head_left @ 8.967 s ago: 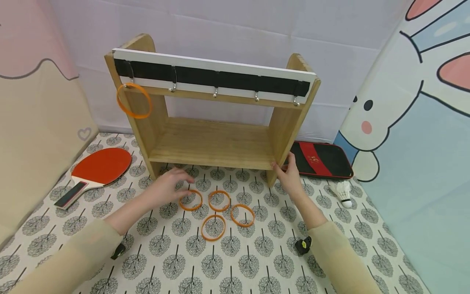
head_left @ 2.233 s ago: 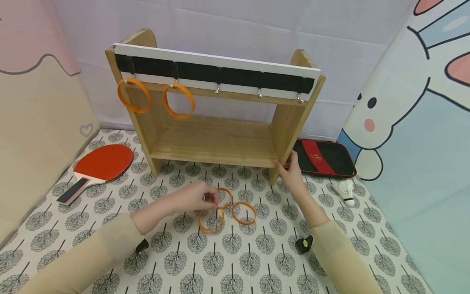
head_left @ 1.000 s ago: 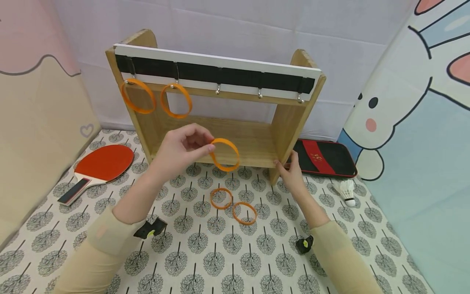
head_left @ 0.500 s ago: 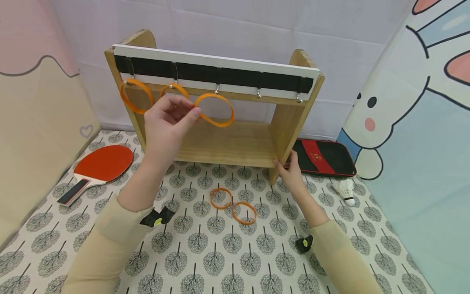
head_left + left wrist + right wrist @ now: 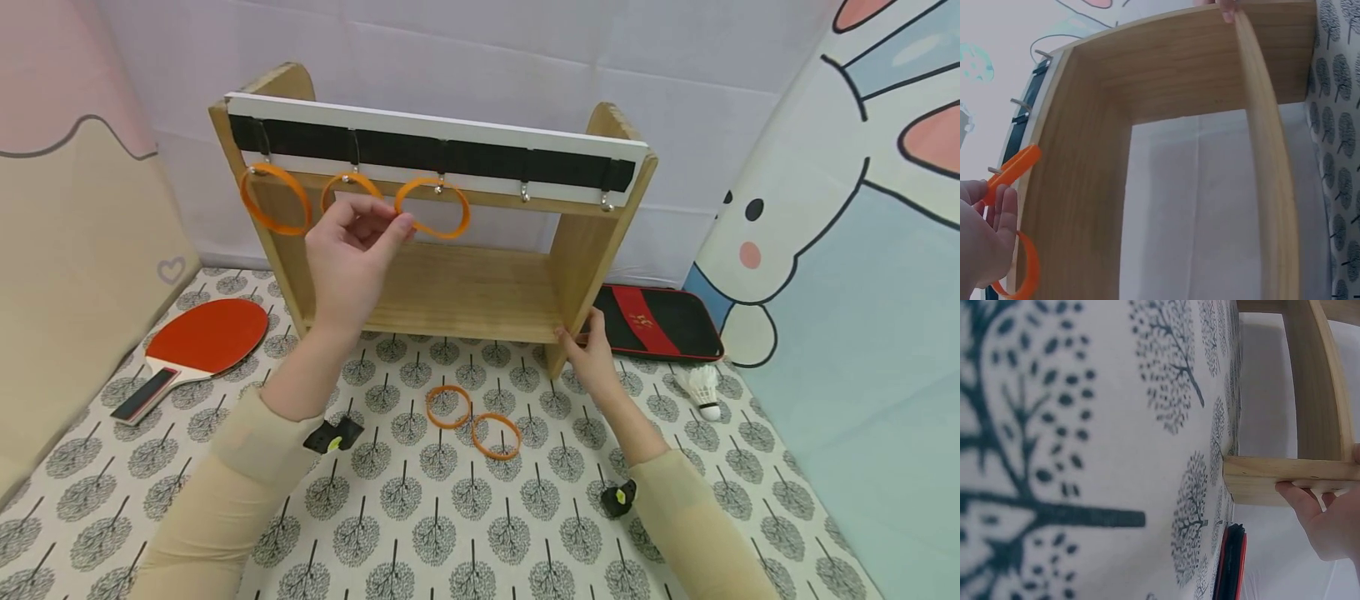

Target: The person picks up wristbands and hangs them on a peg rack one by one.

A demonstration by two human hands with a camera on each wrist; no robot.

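Observation:
My left hand [image 5: 347, 262] pinches an orange ring [image 5: 450, 236] between thumb and fingers at the middle hook [image 5: 439, 189] of a wooden shelf [image 5: 465, 292]. In the left wrist view, the hook's tip shows over the band of that ring [image 5: 1017, 164]. One orange ring [image 5: 281, 231] hangs from the leftmost hook; another [image 5: 367, 183] hangs from the second, partly hidden behind my left hand. The two hooks on the right carry nothing. My right hand [image 5: 594, 360] grips the lower right side panel, also seen in the right wrist view, where the fingers [image 5: 1300, 499] press its outer face.
Two more orange rings, one [image 5: 448, 427] beside the other [image 5: 496, 457], lie on the tree-patterned cloth [image 5: 420, 533]. A red table tennis bat [image 5: 213, 333] lies at left. A black-and-red case [image 5: 686, 321] and a shuttlecock [image 5: 701, 387] are at right.
A second ring was hung on the second hook. My left hand then picked another ring off the cloth and raised it to the middle hook. The right hand has stayed on the panel.

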